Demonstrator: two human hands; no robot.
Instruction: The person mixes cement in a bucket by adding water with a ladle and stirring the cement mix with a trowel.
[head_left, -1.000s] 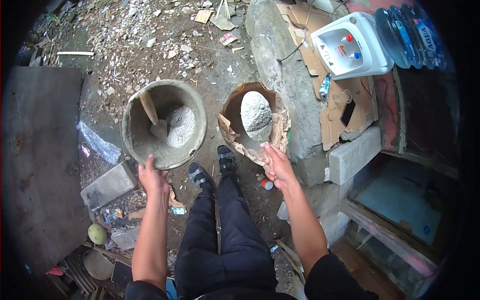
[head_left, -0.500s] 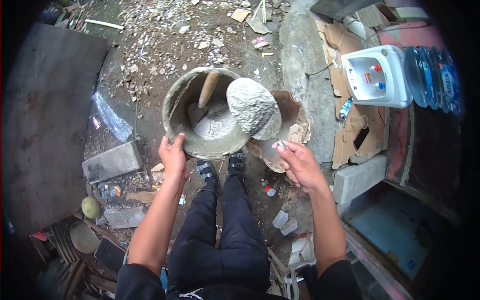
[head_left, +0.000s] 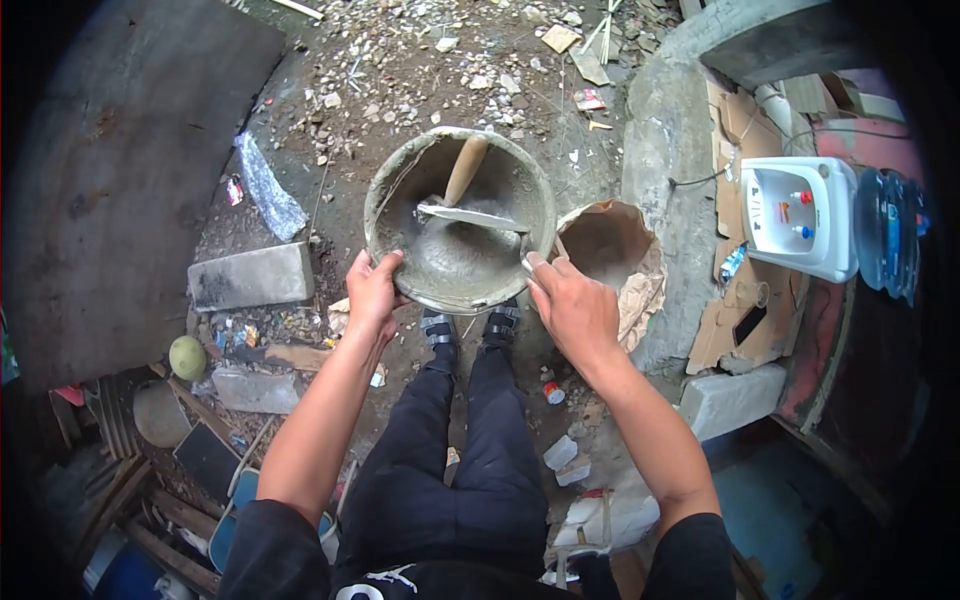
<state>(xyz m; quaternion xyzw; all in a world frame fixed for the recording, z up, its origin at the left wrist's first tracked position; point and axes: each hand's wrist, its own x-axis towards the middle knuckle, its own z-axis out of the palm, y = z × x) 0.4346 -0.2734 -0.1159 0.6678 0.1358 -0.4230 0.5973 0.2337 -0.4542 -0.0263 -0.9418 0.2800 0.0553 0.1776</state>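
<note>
Since the earlier frame, the metal scoop (head_left: pixel 475 217) has been brought across into the bucket (head_left: pixel 380 205) and turned nearly on edge; the pale heap it bore is no longer seen on it. At the left of the bucket, the rim is grasped by the left hand (head_left: pixel 371 292), with the thumb laid over it. Inside, a trowel's wooden handle (head_left: pixel 466 170) is leaned against the far wall, and grey powder (head_left: pixel 460 255) is spread, slightly hazed, over the bottom. The scoop's load is judged to be tipped out, though how much is wanted cannot be told. At the right rim, the scoop's near end is pinched by the right hand (head_left: pixel 580 308). Just beside it, the paper bag (head_left: pixel 642 300) is left standing open; what remains in it cannot be made out.

Outdoors, a dark sheet (head_left: pixel 130 190) is set at the far left, followed by crumpled clear plastic (head_left: pixel 268 185) and a concrete block (head_left: pixel 250 278). The dirt ground is strewn with stones (head_left: pixel 447 44) and litter. To the right, a raised concrete ledge (head_left: pixel 665 150) is partly covered by cardboard (head_left: pixel 712 335), on which a water dispenser (head_left: pixel 848 220) is laid, with a large water bottle (head_left: pixel 875 235) attached.
</note>
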